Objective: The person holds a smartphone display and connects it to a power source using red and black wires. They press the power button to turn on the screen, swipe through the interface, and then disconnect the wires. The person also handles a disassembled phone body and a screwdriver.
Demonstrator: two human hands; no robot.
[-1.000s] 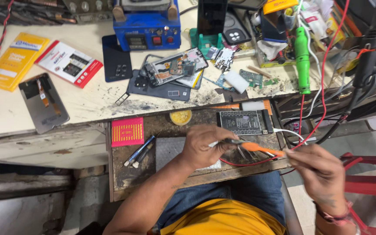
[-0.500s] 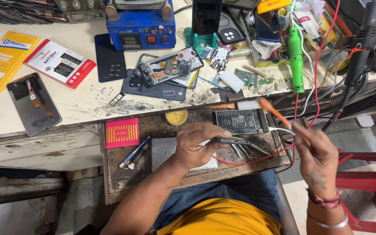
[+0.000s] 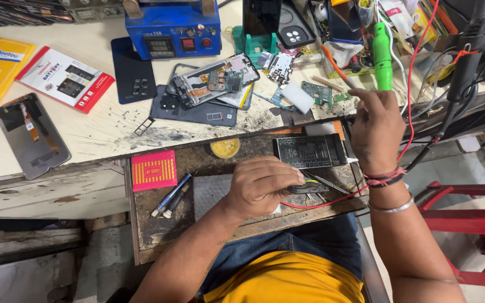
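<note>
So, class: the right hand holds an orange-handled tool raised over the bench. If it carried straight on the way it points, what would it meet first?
Probably the clutter of small circuit boards just beyond the tool tip; the right hand and its orange-handled tool point up and away from the person. Depth is unclear, so it might pass above them.

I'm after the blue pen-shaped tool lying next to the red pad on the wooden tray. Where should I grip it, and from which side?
Grip the blue pen-shaped tool at mid-barrel, coming straight down from above with fingers across its width. It lies flat and slanted on the wooden tray, tips toward the lower left, with a second thin tool close along its right side. The red pad sits just above it, so approach from the free lower-left side.
</note>
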